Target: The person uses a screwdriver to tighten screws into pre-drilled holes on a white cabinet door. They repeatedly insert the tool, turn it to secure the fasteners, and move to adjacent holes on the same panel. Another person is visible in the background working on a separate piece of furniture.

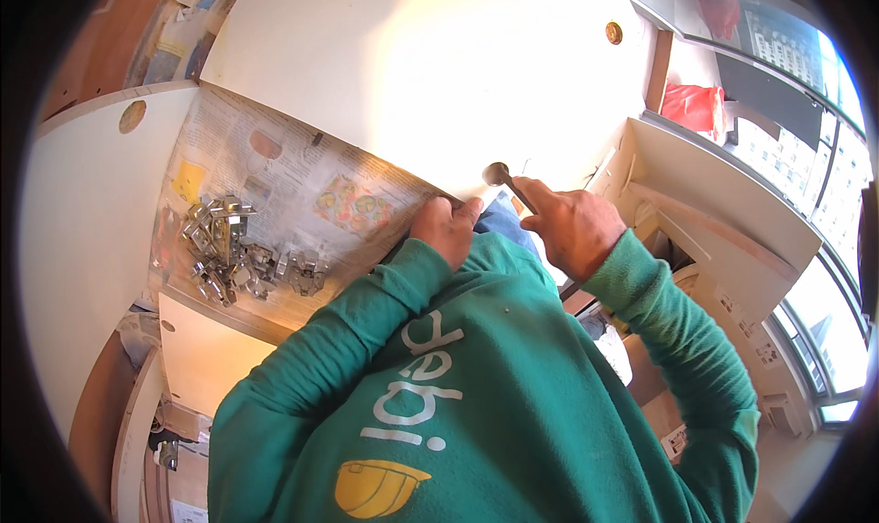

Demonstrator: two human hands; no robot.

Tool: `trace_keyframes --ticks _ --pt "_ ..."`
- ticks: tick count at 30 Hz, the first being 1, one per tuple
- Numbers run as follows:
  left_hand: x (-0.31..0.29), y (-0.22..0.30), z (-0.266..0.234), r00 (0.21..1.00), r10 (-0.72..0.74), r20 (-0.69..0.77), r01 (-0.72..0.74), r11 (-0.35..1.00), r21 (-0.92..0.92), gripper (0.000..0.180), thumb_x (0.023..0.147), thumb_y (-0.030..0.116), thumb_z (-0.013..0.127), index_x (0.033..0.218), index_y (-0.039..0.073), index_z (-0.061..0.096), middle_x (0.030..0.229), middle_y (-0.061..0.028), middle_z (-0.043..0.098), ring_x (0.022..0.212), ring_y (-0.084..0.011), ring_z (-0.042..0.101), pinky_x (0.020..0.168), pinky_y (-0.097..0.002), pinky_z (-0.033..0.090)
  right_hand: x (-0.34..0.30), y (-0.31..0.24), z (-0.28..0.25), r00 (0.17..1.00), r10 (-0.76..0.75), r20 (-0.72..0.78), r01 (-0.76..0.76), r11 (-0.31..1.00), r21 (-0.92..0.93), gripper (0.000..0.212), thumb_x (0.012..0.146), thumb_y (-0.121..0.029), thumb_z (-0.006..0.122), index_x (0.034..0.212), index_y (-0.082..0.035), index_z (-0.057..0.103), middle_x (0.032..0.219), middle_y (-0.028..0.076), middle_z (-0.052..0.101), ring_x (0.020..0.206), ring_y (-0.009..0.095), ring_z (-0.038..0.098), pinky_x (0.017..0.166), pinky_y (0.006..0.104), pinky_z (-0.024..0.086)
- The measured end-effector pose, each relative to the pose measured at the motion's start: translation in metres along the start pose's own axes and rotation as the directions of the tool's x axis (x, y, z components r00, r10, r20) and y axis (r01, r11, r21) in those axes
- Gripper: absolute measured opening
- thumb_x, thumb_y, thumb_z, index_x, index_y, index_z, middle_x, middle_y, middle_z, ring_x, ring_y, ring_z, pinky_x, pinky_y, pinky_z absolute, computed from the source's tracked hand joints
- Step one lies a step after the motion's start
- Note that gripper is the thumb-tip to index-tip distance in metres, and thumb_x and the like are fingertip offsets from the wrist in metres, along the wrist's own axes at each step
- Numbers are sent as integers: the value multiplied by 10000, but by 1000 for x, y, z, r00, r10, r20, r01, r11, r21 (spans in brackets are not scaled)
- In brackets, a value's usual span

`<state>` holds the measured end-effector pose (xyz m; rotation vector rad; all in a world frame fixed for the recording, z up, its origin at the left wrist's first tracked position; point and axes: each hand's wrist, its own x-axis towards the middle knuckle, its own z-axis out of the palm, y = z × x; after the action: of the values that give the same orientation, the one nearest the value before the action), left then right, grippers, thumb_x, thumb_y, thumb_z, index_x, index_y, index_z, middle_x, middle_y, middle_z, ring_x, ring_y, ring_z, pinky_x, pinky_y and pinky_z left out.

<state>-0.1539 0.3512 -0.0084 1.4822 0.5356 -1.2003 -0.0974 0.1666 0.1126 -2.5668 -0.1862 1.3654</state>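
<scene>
In front of me a large white board [513, 75] lies brightly lit, with a round hole [613, 32] near its far right corner. My right hand [577, 227] is closed around the dark handle of a hammer [496, 173], whose round head is over the board's near edge. My left hand [446, 227] is closed at that same edge, fingers bent and thumb toward the hammer. What its fingers hold, if anything, is hidden. To the left, a pile of metal cabinet hinges [220, 235] lies on newspaper [302, 171].
A white panel [101, 203] with a round hole stands at the left. On the right are a pale wooden panel [723, 194], a red bag [693, 107] and windows [815, 184]. A lower board [211, 354] shows beneath the newspaper-covered surface.
</scene>
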Motion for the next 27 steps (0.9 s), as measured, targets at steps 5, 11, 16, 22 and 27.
trace_keyframes --ticks 5,11,16,22,27 --pt "1 -5 1 999 36 -13 -35 998 53 517 1024 405 649 975 -109 680 964 -270 725 910 -345 712 831 -451 543 3 1 -35 998 -61 18 63 911 -407 348 1025 -191 536 1366 -186 605 865 98 710 794 286 737 695 462 582" --pt "11 -25 4 989 134 -65 -126 985 115 488 1020 414 654 945 -61 738 924 -162 765 869 -223 700 830 -378 544 33 -13 -44 959 -284 -22 202 732 -650 212 967 -208 578 923 -152 778 809 76 702 807 236 723 816 386 493" --pt "11 -20 1 986 166 -24 -163 983 89 499 1025 418 646 961 -69 738 970 -174 779 889 -226 711 840 -376 551 58 -13 -56 979 -53 198 155 827 -541 149 812 -166 674 898 -172 795 789 81 751 779 228 719 825 374 454" --pt "16 -27 6 989 134 -68 -125 984 130 489 1027 416 650 985 -61 747 962 -158 780 882 -228 706 843 -379 550 63 11 -51 982 -82 171 135 935 -327 423 835 -133 578 1167 -227 823 802 96 768 694 299 716 834 437 542" --pt "12 -23 6 991 114 -76 -107 990 89 496 1021 432 663 997 -56 749 984 -167 773 902 -229 702 847 -384 548 59 27 -43 987 -23 156 35 997 -71 403 844 -117 584 1167 -160 822 824 148 774 632 275 696 680 411 583"
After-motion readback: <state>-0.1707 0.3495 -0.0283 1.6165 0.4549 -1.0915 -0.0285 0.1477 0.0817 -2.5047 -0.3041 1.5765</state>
